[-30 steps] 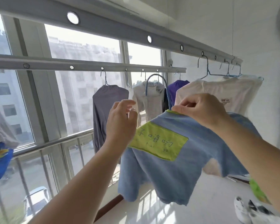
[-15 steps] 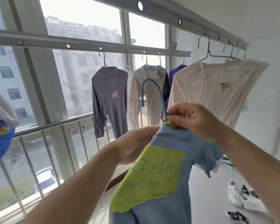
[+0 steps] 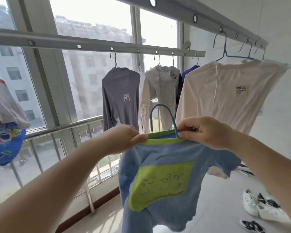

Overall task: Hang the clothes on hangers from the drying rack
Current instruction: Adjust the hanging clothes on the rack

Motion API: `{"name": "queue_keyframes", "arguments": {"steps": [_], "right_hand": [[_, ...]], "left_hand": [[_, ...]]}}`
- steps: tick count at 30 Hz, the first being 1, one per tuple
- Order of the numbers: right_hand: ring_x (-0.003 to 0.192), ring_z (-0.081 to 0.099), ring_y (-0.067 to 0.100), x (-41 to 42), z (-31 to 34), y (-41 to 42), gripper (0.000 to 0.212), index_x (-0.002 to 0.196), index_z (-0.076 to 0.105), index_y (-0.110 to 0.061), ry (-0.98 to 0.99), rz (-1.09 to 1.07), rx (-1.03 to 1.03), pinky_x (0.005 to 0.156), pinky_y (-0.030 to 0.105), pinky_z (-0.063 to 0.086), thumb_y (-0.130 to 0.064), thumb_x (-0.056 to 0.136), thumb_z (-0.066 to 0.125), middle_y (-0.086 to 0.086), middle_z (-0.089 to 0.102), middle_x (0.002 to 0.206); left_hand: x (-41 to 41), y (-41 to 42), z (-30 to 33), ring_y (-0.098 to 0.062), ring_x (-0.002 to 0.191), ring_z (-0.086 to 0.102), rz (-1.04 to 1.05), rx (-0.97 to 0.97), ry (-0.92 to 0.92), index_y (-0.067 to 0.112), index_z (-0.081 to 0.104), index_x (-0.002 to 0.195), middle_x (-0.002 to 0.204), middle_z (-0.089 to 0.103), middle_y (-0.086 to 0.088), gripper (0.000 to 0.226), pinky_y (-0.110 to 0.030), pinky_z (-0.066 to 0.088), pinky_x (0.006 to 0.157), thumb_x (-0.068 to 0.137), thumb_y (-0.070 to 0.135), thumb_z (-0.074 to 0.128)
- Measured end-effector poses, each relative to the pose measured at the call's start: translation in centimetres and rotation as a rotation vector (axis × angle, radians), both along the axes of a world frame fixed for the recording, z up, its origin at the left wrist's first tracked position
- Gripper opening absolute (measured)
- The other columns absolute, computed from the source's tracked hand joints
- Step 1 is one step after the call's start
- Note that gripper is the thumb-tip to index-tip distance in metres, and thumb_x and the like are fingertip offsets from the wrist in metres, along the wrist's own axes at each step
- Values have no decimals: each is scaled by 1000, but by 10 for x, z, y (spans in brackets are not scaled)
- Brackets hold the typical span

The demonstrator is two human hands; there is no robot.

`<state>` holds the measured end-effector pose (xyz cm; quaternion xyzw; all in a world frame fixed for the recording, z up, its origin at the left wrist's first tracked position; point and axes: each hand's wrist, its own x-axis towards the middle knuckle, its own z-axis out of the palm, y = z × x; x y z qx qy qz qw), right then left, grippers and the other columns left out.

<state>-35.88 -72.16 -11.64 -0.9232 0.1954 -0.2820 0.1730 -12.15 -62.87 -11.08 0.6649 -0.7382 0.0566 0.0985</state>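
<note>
The left hand point(image 3: 123, 138) has moved up to pinch the shirt point(image 3: 160, 179) collar, the right hand point(image 3: 207, 132) pinches collar and hanger point(image 3: 163, 118) between them, so it looks ready to hang

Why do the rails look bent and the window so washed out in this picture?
Head view: the wide-angle lens bows the drying rack rails and stretches both forearms at the edges; bright daylight through the window bleaches the sky and hazes the buildings outside; the print on the blue shirt in the hands is slightly blurred.
</note>
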Motion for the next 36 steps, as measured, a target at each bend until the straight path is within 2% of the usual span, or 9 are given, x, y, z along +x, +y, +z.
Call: {"name": "queue_keyframes", "arguments": {"steps": [6, 9, 12, 16, 19, 22, 26, 32, 36], "right_hand": [[76, 55, 17, 19, -5, -12, 10, 91, 64, -20, 90, -252, -246, 76, 39, 47, -25, 90, 56, -10, 60, 76], [62, 49, 16, 24, -1, -13, 7, 82, 62, -17, -152, -215, -225, 65, 35, 42, -21, 87, 60, -11, 51, 62], [59, 49, 18, 28, 1, -11, 11, 78, 59, -15, -78, -127, -181, 63, 32, 40, -18, 88, 60, -3, 53, 61], [68, 58, 29, 30, 3, -10, 6, 83, 63, -11, -225, -92, -112, 65, 30, 43, -16, 87, 61, 12, 62, 70], [68, 59, 24, 31, 2, -8, 7, 82, 62, -16, -285, -67, -69, 66, 27, 45, -15, 88, 59, 2, 62, 68], [65, 59, 9, 31, 2, -5, 15, 80, 59, -27, -378, -65, -37, 65, 15, 47, -15, 89, 58, -10, 61, 67], [62, 58, 4, 31, 5, -1, 15, 82, 60, -26, -465, -56, 2, 64, 9, 46, -13, 88, 59, -9, 63, 68], [59, 56, 1, 40, 8, 6, 12, 82, 61, -25, -444, -29, -16, 66, 18, 49, -14, 87, 60, -11, 61, 66], [61, 58, -3, 39, 12, 10, 15, 80, 61, -32, -447, 19, 5, 64, 10, 46, -18, 86, 63, -13, 63, 70]], "left_hand": [[6, 7, 9, -9, 65, 49, -132, -185, -6, 12, 69, 83, 76, 47, 10, 24, -18, 31, 62, 83, 35, 61], [3, 11, 9, -7, 70, 54, -162, -201, -30, 16, 69, 90, 84, 47, 11, 15, -13, 35, 63, 82, 28, 64], [3, 13, 8, -5, 73, 53, -163, -183, -31, 20, 67, 96, 89, 46, 12, 14, -18, 43, 70, 83, 21, 64], [3, 14, 6, -4, 72, 51, -176, -251, 94, 27, 57, 114, 99, 43, 15, 39, -21, 42, 72, 79, 10, 66], [1, 18, 9, -5, 77, 58, -198, -237, 271, 41, 37, 130, 111, 42, 13, 73, -18, 51, 77, 74, 7, 71], [3, 22, 12, -2, 75, 60, -107, -259, 350, 40, 35, 129, 104, 48, 19, 74, -13, 51, 73, 72, 17, 75], [6, 26, 13, -11, 64, 58, 64, -346, 335, 18, 71, 92, 73, 67, 1, 17, -23, 46, 65, 76, 23, 71], [0, 32, 10, 0, 52, 48, 80, -391, 276, 20, 71, 88, 60, 59, 11, 11, -8, 35, 52, 81, 27, 65], [-3, 37, 10, 1, 53, 42, 46, -439, 216, 14, 66, 89, 58, 48, 16, 10, -11, 31, 52, 86, 20, 59]]}}
